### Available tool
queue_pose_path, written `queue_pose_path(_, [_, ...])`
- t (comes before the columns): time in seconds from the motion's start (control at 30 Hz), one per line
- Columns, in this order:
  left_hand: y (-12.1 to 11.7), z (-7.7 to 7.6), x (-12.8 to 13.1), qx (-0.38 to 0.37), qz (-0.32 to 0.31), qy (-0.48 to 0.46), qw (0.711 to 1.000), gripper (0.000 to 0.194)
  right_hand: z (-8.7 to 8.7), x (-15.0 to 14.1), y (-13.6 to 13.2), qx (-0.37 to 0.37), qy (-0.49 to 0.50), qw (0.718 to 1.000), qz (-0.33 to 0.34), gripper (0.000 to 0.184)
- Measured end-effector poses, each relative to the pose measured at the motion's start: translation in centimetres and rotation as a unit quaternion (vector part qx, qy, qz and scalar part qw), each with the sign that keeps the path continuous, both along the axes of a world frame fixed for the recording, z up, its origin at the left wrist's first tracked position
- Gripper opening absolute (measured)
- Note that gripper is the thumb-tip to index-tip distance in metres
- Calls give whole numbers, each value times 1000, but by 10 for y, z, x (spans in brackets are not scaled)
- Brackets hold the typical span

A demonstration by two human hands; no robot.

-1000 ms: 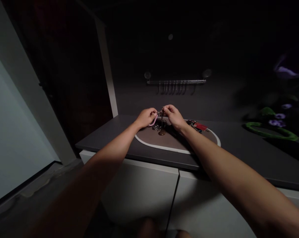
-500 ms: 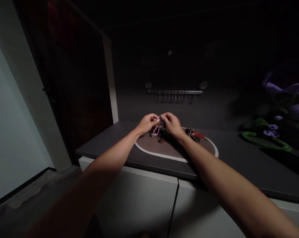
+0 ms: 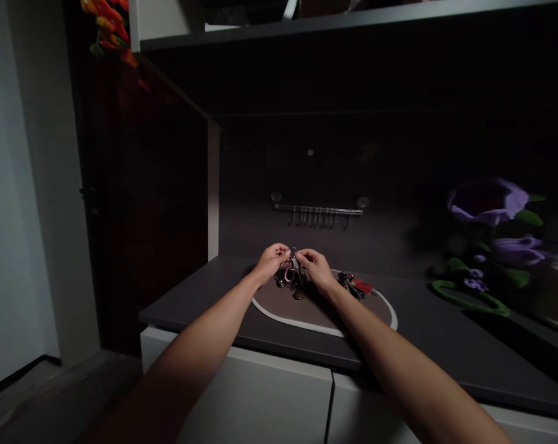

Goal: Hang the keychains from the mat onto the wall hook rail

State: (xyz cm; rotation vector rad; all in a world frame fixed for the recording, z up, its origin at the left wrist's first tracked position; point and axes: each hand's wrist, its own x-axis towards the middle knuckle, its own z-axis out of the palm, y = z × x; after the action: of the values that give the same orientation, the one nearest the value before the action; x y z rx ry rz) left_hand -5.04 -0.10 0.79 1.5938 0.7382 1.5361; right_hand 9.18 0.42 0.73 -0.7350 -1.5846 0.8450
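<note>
Bunch of keys pinched between two hands at the center of the frame, over an oval mat.
The left hand and right hand grip its top with fingertips closed, a pink loop hanging beneath; just right on the mat lies a second cluster with a red tag. Behind, a hook rail; at right, purple flowers.
</note>
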Motion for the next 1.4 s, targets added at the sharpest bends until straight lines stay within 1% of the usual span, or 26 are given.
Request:
queue_pose_path(0.07, [3,-1,-1,8,27,4,1000,20,-1,0,3,3,9,1000,-11,30])
queue_pose_path(0.1, [4,-2,-2,11,52,6,999,19,-1,0,5,6,14,1000,-18,30])
queue_pose_path(0.17, [8,-3,-5,22,123,22,992,16,1,-1,11,11,27,999,-33,31])
queue_pose_path(0.23, [10,-5,-8,47,202,60,976,16,7,-1,17,16,41,998,-49,31])
queue_pose_path(0.33, [11,-7,-11,90,285,143,944,18,22,-5,29,16,57,996,-73,30])
queue_pose_path(0.43, [9,-7,-12,108,336,217,910,23,41,-13,41,10,79,992,-95,28])
queue_pose_path(0.5, [8,-7,-13,111,361,246,893,25,53,-20,49,1,101,989,-107,23])
queue_pose_path(0.63, [7,-5,-13,108,382,273,876,27,69,-37,61,-51,149,980,-117,8])
queue_pose_path(0.8, [8,-5,-14,106,395,288,866,29,74,-53,74,-89,188,963,-170,8])
queue_pose_path(0.9, [9,-5,-14,103,399,290,864,29,75,-58,81,-104,216,951,-194,9])
queue_pose_path(0.97, [9,-5,-15,101,401,294,862,28,74,-60,84,-112,227,947,-198,10])
queue_pose_path(1.17, [10,-5,-16,99,406,295,859,28,68,-62,88,-109,198,955,-194,11])
queue_pose_path(1.4, [9,-6,-17,95,408,300,857,29,60,-58,90,-114,201,951,-203,7])
